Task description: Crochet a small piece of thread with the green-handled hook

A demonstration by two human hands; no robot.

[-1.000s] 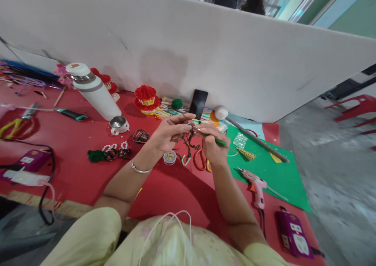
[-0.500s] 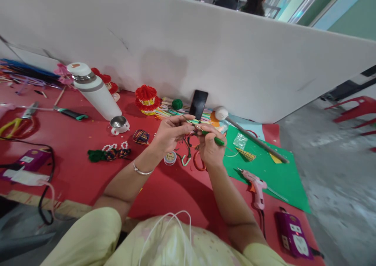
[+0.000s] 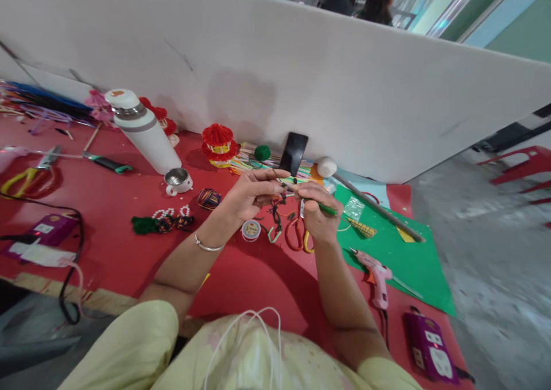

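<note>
My right hand is closed round the green handle of a crochet hook, whose thin shaft points left. My left hand pinches a small piece of dark yarn work at the hook's tip, its index finger stretched out along a strand. Fine stitches are too small to make out. Behind the hands lie a green yarn ball and a black phone. Scissors with red and yellow handles lie below my right hand, partly hidden by it. A small thread spool sits under my left wrist.
To the left stand a white flask and a small metal-lined cup, near a multicoloured yarn ball. A pink glue gun rests by a green sheet on the right. A white partition bounds the back.
My right hand has moved a little to the right with the crochet hook, widening the gap between my hands. More of the scissors shows. The whole view has shifted slightly.
</note>
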